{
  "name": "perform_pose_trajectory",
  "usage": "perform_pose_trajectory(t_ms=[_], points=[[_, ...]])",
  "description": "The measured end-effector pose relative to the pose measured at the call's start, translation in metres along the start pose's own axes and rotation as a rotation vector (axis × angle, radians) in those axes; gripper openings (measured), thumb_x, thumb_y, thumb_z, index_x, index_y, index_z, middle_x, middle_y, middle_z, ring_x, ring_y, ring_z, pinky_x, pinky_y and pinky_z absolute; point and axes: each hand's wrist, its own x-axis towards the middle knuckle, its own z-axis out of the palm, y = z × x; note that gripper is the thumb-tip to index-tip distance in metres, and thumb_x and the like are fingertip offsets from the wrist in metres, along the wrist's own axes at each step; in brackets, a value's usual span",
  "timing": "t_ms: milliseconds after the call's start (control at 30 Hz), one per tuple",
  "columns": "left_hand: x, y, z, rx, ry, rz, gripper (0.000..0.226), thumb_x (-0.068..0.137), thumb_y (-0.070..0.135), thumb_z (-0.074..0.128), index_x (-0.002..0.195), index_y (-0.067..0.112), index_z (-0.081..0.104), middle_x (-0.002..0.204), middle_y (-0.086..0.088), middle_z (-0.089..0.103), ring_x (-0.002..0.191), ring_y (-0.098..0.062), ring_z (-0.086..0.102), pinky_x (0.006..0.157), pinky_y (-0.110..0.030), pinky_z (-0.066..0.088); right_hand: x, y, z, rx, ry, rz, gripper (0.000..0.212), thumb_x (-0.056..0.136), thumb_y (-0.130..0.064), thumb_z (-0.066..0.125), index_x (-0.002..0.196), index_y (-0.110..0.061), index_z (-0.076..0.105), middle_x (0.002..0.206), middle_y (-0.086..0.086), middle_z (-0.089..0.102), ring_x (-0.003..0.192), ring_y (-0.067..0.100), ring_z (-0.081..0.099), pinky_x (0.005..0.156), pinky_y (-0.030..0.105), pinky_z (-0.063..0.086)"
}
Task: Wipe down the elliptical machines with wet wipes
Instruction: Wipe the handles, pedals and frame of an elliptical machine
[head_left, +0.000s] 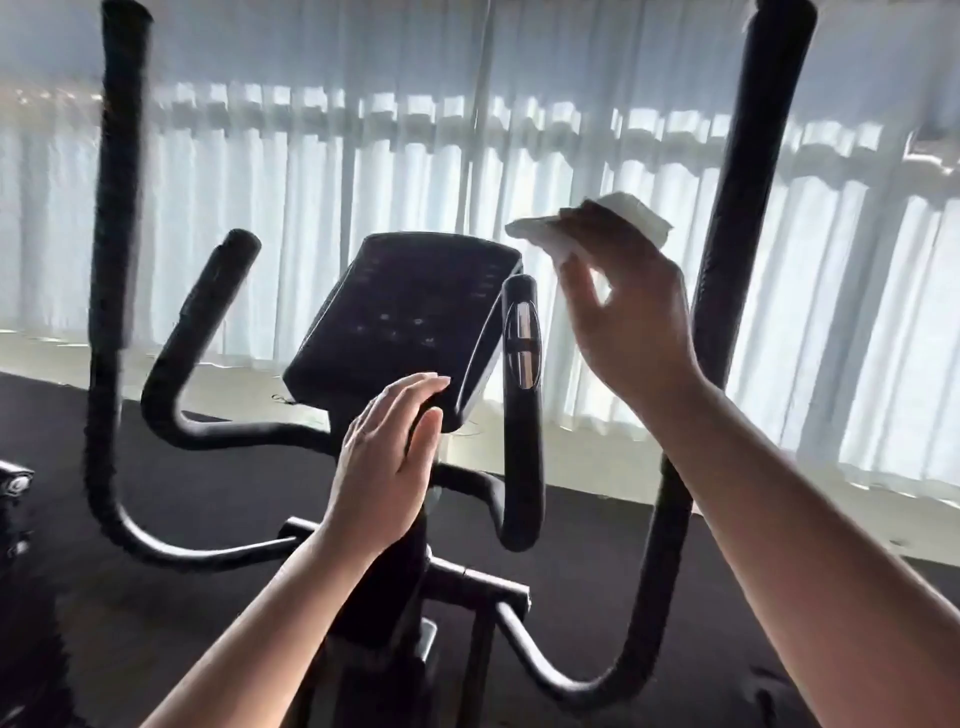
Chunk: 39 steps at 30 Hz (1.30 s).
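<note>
A white wet wipe (592, 221) is pinched in the raised right hand (623, 317), beyond the console (410, 317) touched by the left hand (384, 457)'s straight fingers; loosely pinched, it could be dropped.

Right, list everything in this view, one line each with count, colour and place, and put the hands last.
console: one, black, centre, tilted toward the camera.
inner handlebars: two, black, curving up on either side of the console; the right one has a silver sensor strip.
long swing handles: two, black, upright at far left and far right.
curtains: white, sheer, backlit, across the whole background.
floor: dark, below the machine.
wet wipe: one, white, up right of the console.
left hand: one, fingers straight, against the console's lower edge.
right hand: one, raised, pinches the wet wipe.
</note>
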Motion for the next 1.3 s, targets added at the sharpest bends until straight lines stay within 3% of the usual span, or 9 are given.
perform_pose_trajectory(t_ms=[167,267,400,567,767,900,1067,1133,1300], points=[[0.014,-0.063,0.035,0.324,-0.217,0.009,0.070,0.095,0.067,0.007,0.154,0.031,0.016,0.162,0.016,0.008,0.146,0.007,-0.006,0.121,-0.036,-0.003,0.002,0.051,0.054,-0.237,-0.417,-0.103,0.027,0.096,-0.013,0.053,0.114,0.001,0.068,0.120,0.016,0.067,0.123,0.027,0.056,0.115,0.011,0.016],[0.010,-0.092,0.055,0.452,-0.251,0.059,0.064,0.100,0.060,0.005,0.155,0.027,0.005,0.163,0.017,-0.013,0.148,0.001,-0.012,0.121,-0.041,-0.001,-0.026,0.056,0.051,-0.064,-0.357,-0.122,0.032,0.097,-0.017,0.048,0.112,0.002,0.069,0.123,0.012,0.067,0.125,0.018,0.052,0.115,0.018,0.028],[0.007,-0.099,0.065,0.515,-0.195,0.075,0.059,0.104,0.051,0.015,0.157,0.025,0.009,0.165,0.010,-0.009,0.151,-0.008,-0.006,0.120,-0.039,-0.006,-0.087,0.044,0.052,0.017,-0.435,-0.196,0.020,0.086,-0.007,0.065,0.104,-0.001,0.073,0.123,0.011,0.067,0.126,0.020,0.056,0.103,0.041,0.049],[0.007,-0.106,0.061,0.432,-0.231,0.122,0.056,0.104,0.049,0.017,0.156,0.034,0.003,0.164,0.014,-0.012,0.151,-0.007,-0.007,0.120,-0.033,-0.014,-0.145,0.024,0.034,-0.046,-0.541,-0.193,0.029,0.087,-0.015,0.053,0.106,-0.009,0.075,0.125,0.003,0.068,0.122,0.012,0.058,0.098,0.033,0.052],[0.005,-0.116,0.053,0.219,-0.229,0.135,0.055,0.102,0.036,0.032,0.155,0.032,0.017,0.164,0.020,-0.002,0.151,-0.005,0.000,0.119,-0.028,-0.016,-0.105,0.014,0.024,-0.104,-0.534,-0.507,0.020,0.088,-0.012,0.056,0.090,-0.008,0.076,0.098,0.004,0.074,0.102,0.019,0.069,0.090,0.035,0.056],[0.006,-0.116,0.054,0.235,-0.192,0.152,0.054,0.102,0.032,0.032,0.154,0.029,0.021,0.163,0.022,0.000,0.151,-0.005,0.003,0.120,-0.029,-0.013,-0.006,0.043,0.058,-0.382,-0.567,-0.407,0.034,0.099,-0.027,0.044,0.102,-0.012,0.075,0.111,0.003,0.072,0.123,0.022,0.057,0.112,0.038,0.038],[0.006,-0.120,0.050,0.317,-0.212,0.178,0.054,0.102,0.032,0.033,0.155,0.027,0.024,0.164,0.015,0.007,0.151,-0.005,0.007,0.122,-0.030,-0.009,-0.047,0.040,0.054,-0.340,-0.641,-0.430,0.041,0.099,-0.028,0.041,0.082,-0.009,0.074,0.091,0.002,0.074,0.106,0.021,0.066,0.113,0.030,0.029],[0.005,-0.119,0.049,0.320,-0.226,0.177,0.053,0.102,0.033,0.032,0.154,0.026,0.023,0.163,0.013,0.010,0.150,-0.003,0.006,0.122,-0.030,-0.009,-0.089,0.033,0.044,-0.249,-0.622,-0.381,0.024,0.090,-0.017,0.053,0.091,-0.009,0.075,0.102,0.004,0.074,0.108,0.021,0.067,0.111,0.035,0.035],[0.003,-0.120,0.044,0.350,-0.243,0.182,0.054,0.103,0.036,0.030,0.155,0.025,0.020,0.161,0.012,0.015,0.150,-0.001,0.004,0.122,-0.030,-0.007,-0.167,0.024,0.031,0.050,-0.508,-0.137,0.031,0.097,-0.015,0.046,0.124,-0.009,0.062,0.138,0.005,0.057,0.134,0.014,0.049,0.104,0.035,0.046]])
